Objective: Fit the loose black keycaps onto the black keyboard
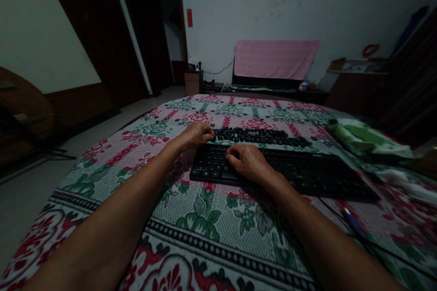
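Two black keyboards lie on a floral bed cover (205, 223). My left hand (197, 134) rests at the left end of the far keyboard (262, 136), its fingers curled round that end. My right hand (247, 161) lies on the left part of the near keyboard (307, 173). Its fingers are bent and pressed together over the keys, and what they pinch, if anything, is hidden. Both forearms stretch across the cover from the bottom of the view.
A folded green cloth (365, 138) lies at the right beside the keyboards. A pen (353, 223) lies near my right forearm. A pink cloth (275, 59) covers a screen at the far wall. Bare floor (30, 191) runs along the left.
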`<state>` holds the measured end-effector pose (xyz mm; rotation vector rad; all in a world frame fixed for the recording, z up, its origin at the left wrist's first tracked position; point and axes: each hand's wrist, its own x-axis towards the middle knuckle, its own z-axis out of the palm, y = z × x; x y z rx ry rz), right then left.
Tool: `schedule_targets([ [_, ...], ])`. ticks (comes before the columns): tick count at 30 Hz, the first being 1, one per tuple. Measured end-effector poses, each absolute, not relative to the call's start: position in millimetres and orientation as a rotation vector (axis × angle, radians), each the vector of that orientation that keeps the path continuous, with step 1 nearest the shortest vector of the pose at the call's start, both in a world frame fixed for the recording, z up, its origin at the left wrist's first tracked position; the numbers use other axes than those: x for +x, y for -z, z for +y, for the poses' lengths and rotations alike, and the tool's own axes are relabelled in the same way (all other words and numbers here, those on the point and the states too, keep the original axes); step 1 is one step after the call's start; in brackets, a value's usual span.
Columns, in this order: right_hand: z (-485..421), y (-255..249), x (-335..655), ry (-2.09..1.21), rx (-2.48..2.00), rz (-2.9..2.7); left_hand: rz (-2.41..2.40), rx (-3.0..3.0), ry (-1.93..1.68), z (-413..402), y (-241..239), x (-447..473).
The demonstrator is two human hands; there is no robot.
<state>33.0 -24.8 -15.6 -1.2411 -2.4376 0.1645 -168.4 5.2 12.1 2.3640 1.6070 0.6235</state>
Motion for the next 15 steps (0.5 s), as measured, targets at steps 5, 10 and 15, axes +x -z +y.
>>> schedule_targets([
  [5,-24,16,34,-0.166,-1.224,-2.447,1.392,2.010,-0.545,-9,-24,-162],
  [10,-24,17,33,-0.161,-1.206,-2.411,1.249,1.876,-0.408,-17,-28,-162],
  [15,-27,17,30,-0.239,-1.087,-2.407,1.142,1.864,-0.307,-23,-30,-165],
])
